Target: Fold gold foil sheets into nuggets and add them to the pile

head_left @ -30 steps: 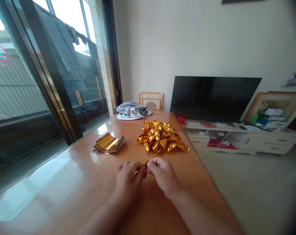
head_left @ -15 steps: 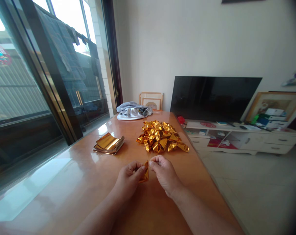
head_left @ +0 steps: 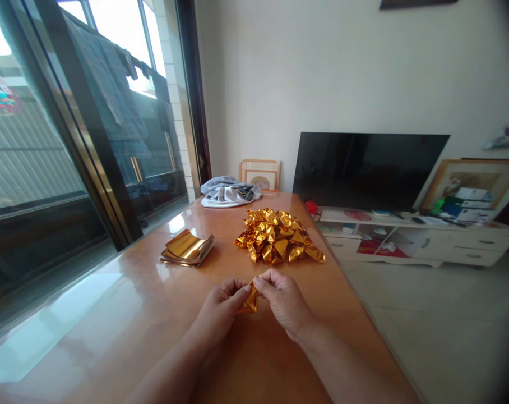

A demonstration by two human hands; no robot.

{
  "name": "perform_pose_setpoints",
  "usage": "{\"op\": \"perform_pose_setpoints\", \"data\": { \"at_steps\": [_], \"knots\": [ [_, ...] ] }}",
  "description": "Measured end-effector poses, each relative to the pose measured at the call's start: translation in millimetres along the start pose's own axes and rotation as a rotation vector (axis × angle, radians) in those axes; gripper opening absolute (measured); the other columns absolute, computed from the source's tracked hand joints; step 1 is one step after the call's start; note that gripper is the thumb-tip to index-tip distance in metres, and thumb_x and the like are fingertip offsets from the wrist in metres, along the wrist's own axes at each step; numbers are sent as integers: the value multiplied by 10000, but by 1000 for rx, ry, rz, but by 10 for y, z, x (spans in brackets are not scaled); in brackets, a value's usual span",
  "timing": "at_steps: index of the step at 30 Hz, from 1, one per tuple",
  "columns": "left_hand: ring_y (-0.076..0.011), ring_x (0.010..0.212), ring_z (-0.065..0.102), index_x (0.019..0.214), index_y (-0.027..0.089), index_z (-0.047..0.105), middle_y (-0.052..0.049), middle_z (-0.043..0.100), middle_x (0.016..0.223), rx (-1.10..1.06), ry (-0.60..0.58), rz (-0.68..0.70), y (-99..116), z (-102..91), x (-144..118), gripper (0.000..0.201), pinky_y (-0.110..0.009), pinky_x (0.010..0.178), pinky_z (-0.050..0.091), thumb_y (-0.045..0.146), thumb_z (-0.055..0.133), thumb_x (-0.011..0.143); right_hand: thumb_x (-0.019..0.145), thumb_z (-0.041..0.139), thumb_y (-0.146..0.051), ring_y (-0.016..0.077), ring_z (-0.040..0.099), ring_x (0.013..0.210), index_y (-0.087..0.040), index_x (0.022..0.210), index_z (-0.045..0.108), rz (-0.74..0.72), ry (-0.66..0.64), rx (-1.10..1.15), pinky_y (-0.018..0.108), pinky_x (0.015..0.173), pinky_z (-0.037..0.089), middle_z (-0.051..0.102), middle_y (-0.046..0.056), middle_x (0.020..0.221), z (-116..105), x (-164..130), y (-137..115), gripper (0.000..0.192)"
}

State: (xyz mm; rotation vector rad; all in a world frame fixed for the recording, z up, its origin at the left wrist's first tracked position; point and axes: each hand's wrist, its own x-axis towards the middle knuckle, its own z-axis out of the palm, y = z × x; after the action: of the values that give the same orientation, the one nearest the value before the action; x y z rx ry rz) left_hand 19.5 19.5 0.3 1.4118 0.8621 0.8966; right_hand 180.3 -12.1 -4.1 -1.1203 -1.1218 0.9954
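The gold foil piece (head_left: 250,302) is pinched at its top corner between the closed fingertips of the left hand (head_left: 221,312) and the right hand (head_left: 285,303), just above the tabletop (head_left: 124,314) near its right edge. Both hands are curled knuckles-up, with forearms converging from the near edge.

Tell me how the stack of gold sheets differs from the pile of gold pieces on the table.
The stack of gold sheets lies flat and neatly layered; the pile of gold pieces is crumpled-looking, folded and heaped. The stack sits toward the window, the pile toward the television side. The stack is lower and smaller than the pile. Both are shiny gold foil.
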Motion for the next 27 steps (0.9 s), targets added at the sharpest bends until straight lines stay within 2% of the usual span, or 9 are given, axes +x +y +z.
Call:
{"op": "perform_pose_setpoints", "data": {
  "at_steps": [6, 11, 13, 16, 19, 24, 27],
  "knots": [
    [-116, 626, 485, 740, 158, 641, 11, 582, 670, -38, -18, 17, -15, -23, -2, 362, -215, 576, 358, 500, 715, 832, 829, 713, -485, 128, 474, 659, -180, 795, 634, 105, -42, 84, 254, 624, 380, 568, -30, 694, -21, 2, -34, 317],
    [-136, 642, 535, 748, 155, 671, -8, 634, 687, -14, -24, 19, -14, -24, 8, 380, -233, 601, 396, 522, 700, 841, 802, 738, -484, 122, 453, 634, -180, 746, 629, 89, -45, 55, 261, 622, 364, 549, -45, 657, -18, -3, -46, 327],
    [-168, 716, 599, 811, 156, 707, -29, 689, 757, -39, 15, 9, 0, -33, 12, 400, -264, 678, 451, 548, 654, 872, 802, 737, -483, 125, 458, 644, -184, 737, 623, 78, -11, 71, 263, 635, 369, 546, -45, 654, -26, 4, -50, 327],
    [-237, 950, 657, 998, 159, 754, -85, 753, 998, -37, 150, 7, -16, -82, 26, 487, -331, 863, 480, 601, 566, 915, 792, 744, -488, 130, 461, 644, -188, 726, 615, 68, 44, 125, 267, 642, 369, 549, -39, 650, -54, 32, -55, 332],
    [-250, 1008, 650, 1107, 162, 752, -113, 744, 1116, -5, 243, 5, -86, -150, 46, 585, -354, 880, 472, 656, 492, 929, 783, 750, -492, 129, 456, 627, -195, 713, 603, 59, 94, 183, 270, 634, 359, 549, -38, 643, -92, 68, -63, 339],
    [-214, 873, 657, 1063, 153, 748, -92, 747, 949, -118, 261, 4, -129, -175, 59, 583, -331, 811, 473, 667, 525, 902, 745, 779, -522, 135, 465, 621, -203, 723, 604, 63, 160, 227, 274, 618, 348, 563, -29, 650, -130, 98, -68, 364],
    [-179, 819, 632, 1003, 169, 732, -53, 720, 882, -152, 179, 19, -79, -140, 44, 449, -295, 770, 456, 588, 620, 886, 754, 778, -511, 135, 460, 622, -207, 718, 603, 52, 159, 233, 276, 618, 343, 564, -31, 650, -117, 92, -52, 353]
  ]
}}
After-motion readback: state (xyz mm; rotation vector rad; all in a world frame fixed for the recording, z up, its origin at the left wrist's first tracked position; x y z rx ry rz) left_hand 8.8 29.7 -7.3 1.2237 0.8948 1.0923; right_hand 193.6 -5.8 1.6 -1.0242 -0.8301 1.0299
